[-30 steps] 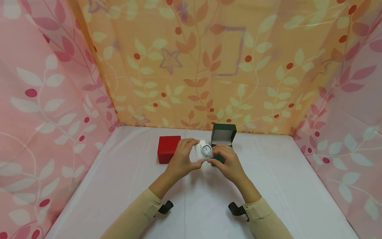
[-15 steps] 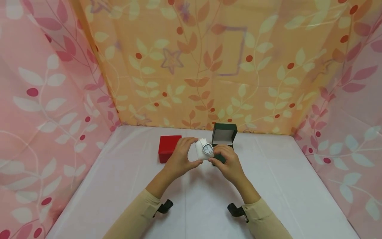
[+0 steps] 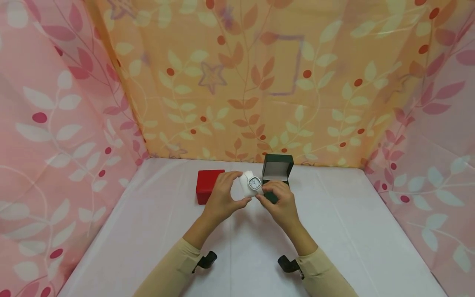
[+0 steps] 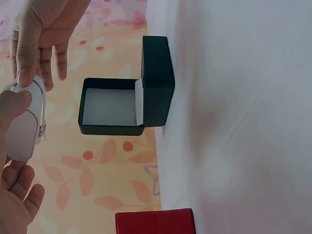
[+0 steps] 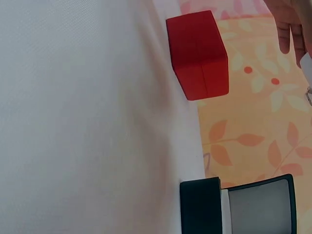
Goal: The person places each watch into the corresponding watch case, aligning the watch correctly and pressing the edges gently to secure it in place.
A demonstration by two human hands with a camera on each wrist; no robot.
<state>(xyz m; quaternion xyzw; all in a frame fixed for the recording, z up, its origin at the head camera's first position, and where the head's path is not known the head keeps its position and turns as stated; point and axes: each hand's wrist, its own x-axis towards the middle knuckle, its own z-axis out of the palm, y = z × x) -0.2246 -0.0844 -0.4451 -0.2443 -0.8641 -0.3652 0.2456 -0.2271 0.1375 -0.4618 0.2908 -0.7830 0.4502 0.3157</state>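
A white wristwatch with a squarish face sits strapped round a white watch cushion, held up over the table between both hands. The left hand grips the cushion from the left, thumb below and fingers above. From the other side the right hand pinches the strap end of the watch between thumb and fingers. In the left wrist view the cushion shows edge-on with a buckle at its side. Only the cushion's edge and part of the left hand enter the right wrist view.
Behind the right hand stands a dark green watch box, its lid raised and pale lining showing. A closed red box is on the white tablecloth, left of it and partly behind the left hand. Patterned cloth walls in the back and sides.
Both hands and the watch on its cushion have shifted slightly left, the right forearm most clearly. The hold stays the same, and the two boxes stand where they were.
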